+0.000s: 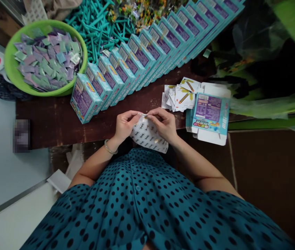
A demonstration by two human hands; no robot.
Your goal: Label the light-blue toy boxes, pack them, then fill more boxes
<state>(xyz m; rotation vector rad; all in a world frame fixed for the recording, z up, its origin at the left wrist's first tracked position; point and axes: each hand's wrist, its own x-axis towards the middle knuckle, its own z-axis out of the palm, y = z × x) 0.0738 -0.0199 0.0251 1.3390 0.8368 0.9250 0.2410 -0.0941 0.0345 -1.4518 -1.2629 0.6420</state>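
Observation:
My left hand (125,125) and my right hand (163,124) meet at the near edge of a dark wooden table (56,119). Both pinch the top edge of a small clear plastic bag (148,136) printed with small marks, which hangs down towards my lap. A bangle circles my left wrist. To the right of my right hand lies a stack of flat teal cartons (209,116). Beside the cartons, a pile of white leaflets (180,95) rests on the table.
A long row of upright teal boxes (126,67) runs diagonally across the table. A green bowl (12,69) of purple and green packets stands at far left. Teal plastic sticks (97,27) and bags of small colourful pieces (142,12) are heaped behind. Green sacks lie right.

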